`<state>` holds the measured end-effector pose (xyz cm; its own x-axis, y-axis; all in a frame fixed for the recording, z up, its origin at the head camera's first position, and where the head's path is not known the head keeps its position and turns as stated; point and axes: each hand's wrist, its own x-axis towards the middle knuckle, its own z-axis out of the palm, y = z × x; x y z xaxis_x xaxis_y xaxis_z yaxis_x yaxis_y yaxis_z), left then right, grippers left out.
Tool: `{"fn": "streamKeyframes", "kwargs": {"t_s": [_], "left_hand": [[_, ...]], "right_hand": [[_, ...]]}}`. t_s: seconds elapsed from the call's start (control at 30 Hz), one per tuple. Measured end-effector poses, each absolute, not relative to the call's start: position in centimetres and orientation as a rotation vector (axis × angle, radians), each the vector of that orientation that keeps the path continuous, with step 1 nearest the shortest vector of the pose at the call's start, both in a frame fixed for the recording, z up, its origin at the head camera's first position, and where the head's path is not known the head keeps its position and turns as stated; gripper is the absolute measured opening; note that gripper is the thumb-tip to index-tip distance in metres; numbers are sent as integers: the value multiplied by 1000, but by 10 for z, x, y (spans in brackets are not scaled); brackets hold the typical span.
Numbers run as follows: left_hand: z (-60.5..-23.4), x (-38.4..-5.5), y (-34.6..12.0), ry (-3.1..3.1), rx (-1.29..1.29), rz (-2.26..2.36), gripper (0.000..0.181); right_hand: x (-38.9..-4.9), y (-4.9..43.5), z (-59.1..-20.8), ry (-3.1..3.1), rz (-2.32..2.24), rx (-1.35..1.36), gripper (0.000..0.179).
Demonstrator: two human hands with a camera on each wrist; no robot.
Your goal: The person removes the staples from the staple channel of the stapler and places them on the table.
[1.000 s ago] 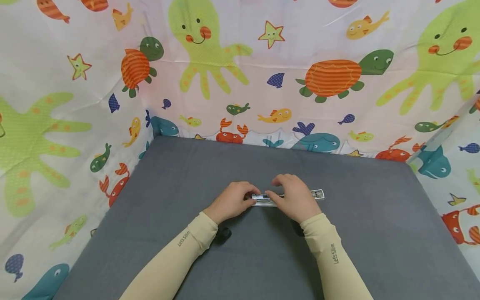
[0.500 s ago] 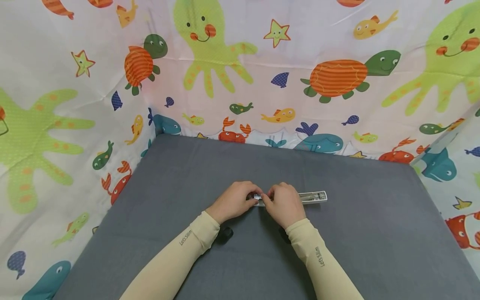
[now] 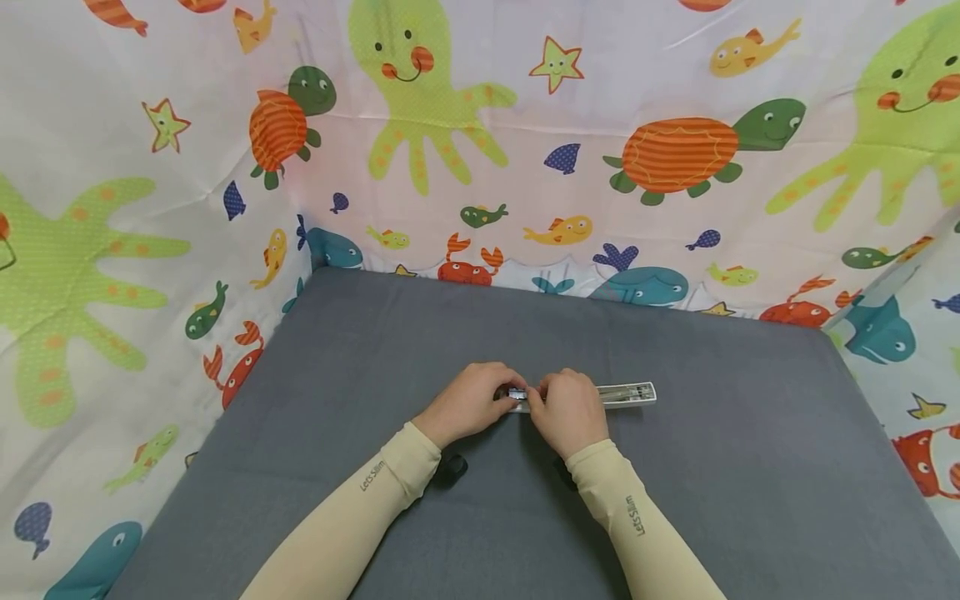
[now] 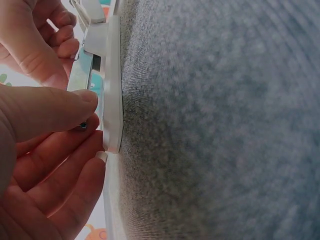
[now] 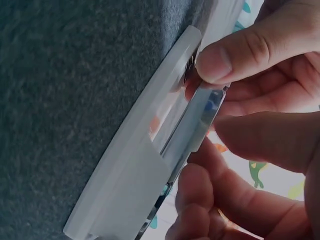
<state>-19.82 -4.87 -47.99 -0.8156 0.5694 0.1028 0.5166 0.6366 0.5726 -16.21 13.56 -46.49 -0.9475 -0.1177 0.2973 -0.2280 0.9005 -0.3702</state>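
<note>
An opened white stapler (image 3: pixel 628 394) lies across the grey surface, its metal magazine (image 5: pixel 192 122) swung up from the white base (image 4: pixel 113 85). My left hand (image 3: pixel 468 404) pinches the magazine's end between thumb and fingers; in the left wrist view the left thumb (image 4: pixel 65 107) lies over the metal. My right hand (image 3: pixel 570 412) holds the stapler farther along, its thumb (image 5: pixel 265 140) and curled fingers against the magazine. Whether staples sit between the right fingertips is hidden. The two hands' fingertips almost meet.
Grey cloth (image 3: pixel 420 325) covers the table around the stapler. A curtain printed with sea animals (image 3: pixel 450 167) encloses the back and sides. A small black object (image 3: pixel 452 469) shows by the left wrist.
My right hand has moved left along the stapler, from a loose spread to thumb and fingers drawn together beside the left hand. The left hand keeps its hold.
</note>
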Motion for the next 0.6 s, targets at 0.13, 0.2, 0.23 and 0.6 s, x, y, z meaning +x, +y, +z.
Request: {"fn": "streamKeyframes", "kwargs": {"t_s": [0.13,0.2,0.23,0.6], "left_hand": [[-479,-197,-50,2760,920,929,24],[-478,-197,-50,2759,919,932,23],[-478,-197,-50,2760,918,932,23],[-477,-197,-49,2768,910,936,23]], "right_hand": [[-161,133,-464,-2825,580,229,29],[-160,132,-464,-2837,599,205,30],[-160,131,-464,-2841,611,191,30],[-159,129,-458,-2867,595,83,33]]}}
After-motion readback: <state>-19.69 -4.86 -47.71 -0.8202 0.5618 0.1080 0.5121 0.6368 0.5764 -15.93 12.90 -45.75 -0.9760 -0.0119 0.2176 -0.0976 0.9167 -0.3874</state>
